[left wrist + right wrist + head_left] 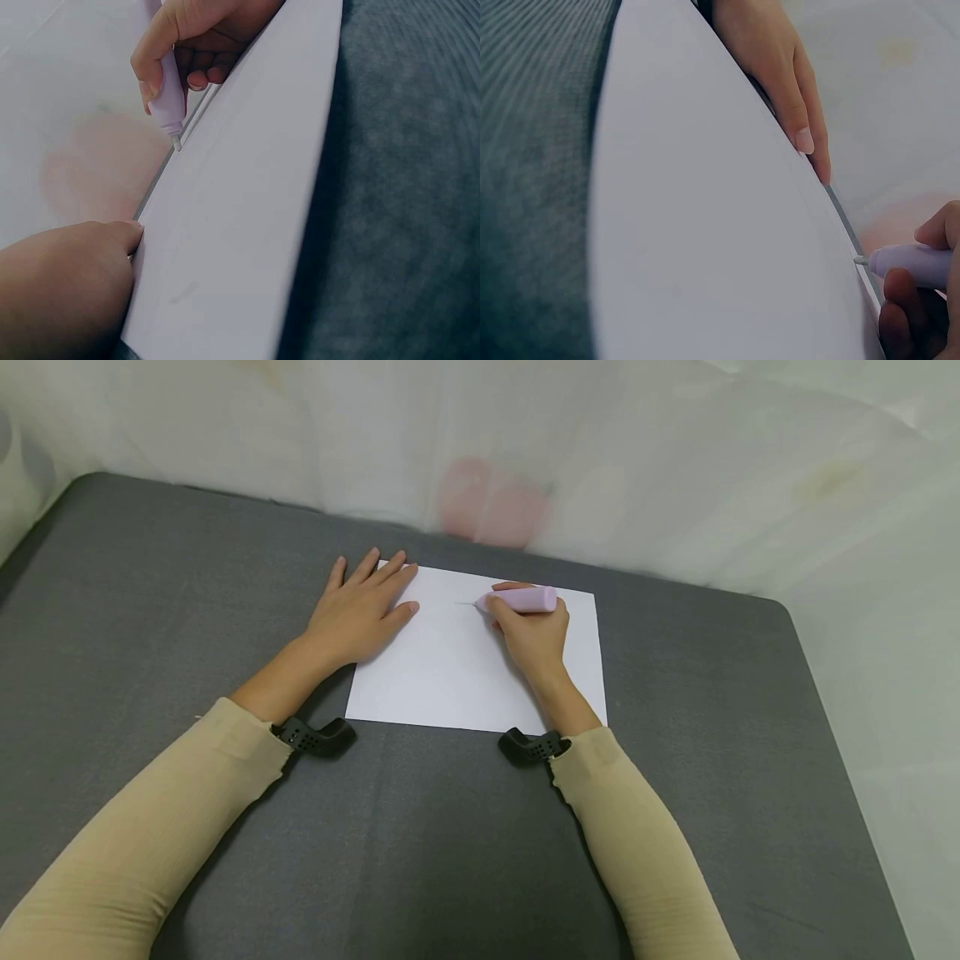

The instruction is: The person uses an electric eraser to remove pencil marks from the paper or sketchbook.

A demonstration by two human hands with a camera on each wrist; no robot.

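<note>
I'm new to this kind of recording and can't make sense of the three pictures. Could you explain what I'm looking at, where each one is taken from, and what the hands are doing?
There is no machine here: a person works with two bare hands. The big picture comes from a camera on the person's head, looking down. The other two come from small cameras strapped at each wrist, so they see the work from low and close.

On the dark grey table lies a white sheet of paper. The left hand lies flat, fingers straight, on the sheet's left part. The right hand grips a pale pink pen; its tip is at the paper near the far edge, where a faint short line shows. Behind the table hangs a light cloth.
</note>
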